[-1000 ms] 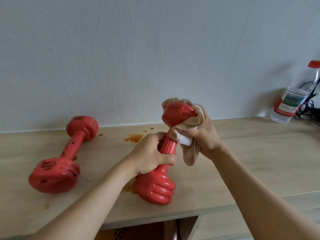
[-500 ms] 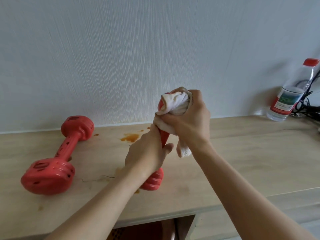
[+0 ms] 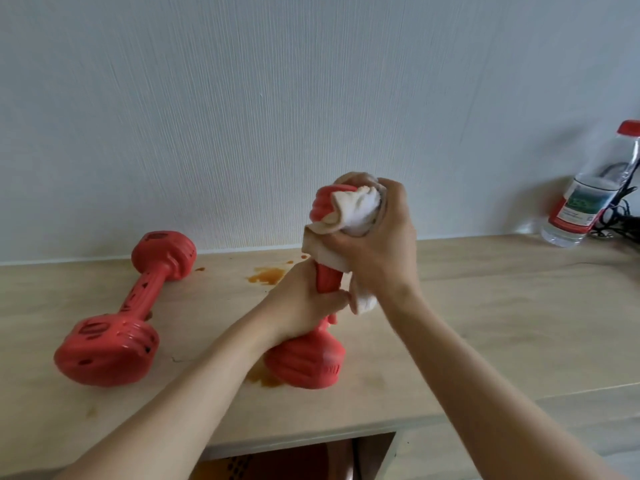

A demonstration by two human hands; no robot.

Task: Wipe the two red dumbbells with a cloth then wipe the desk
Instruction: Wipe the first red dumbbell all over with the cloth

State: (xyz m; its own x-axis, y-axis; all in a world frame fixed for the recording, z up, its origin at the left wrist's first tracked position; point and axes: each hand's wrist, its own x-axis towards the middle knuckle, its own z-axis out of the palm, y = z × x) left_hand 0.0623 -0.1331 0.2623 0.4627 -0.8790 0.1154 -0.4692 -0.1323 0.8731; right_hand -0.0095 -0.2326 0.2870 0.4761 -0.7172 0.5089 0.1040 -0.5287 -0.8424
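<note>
One red dumbbell (image 3: 304,362) stands on end in the middle of the light wooden desk (image 3: 485,323). My left hand (image 3: 304,303) is closed around its handle. My right hand (image 3: 377,244) presses a white and beige cloth (image 3: 353,213) over the dumbbell's upper head, which shows only at its left edge. The second red dumbbell (image 3: 131,313) lies on its side at the left, pointing toward the wall, untouched. Brown liquid stains (image 3: 266,274) mark the desk behind the hands, and another stain (image 3: 263,379) lies beside the standing dumbbell's base.
A clear plastic water bottle (image 3: 585,199) with a red cap and red label leans against the wall at the far right, beside black cables (image 3: 620,220). The desk's front edge (image 3: 311,441) runs below my forearms, with an open gap under it.
My right hand has turned the cloth around the upper head, and a little red now shows at its left. The dumbbell's lower head has come more into view.
</note>
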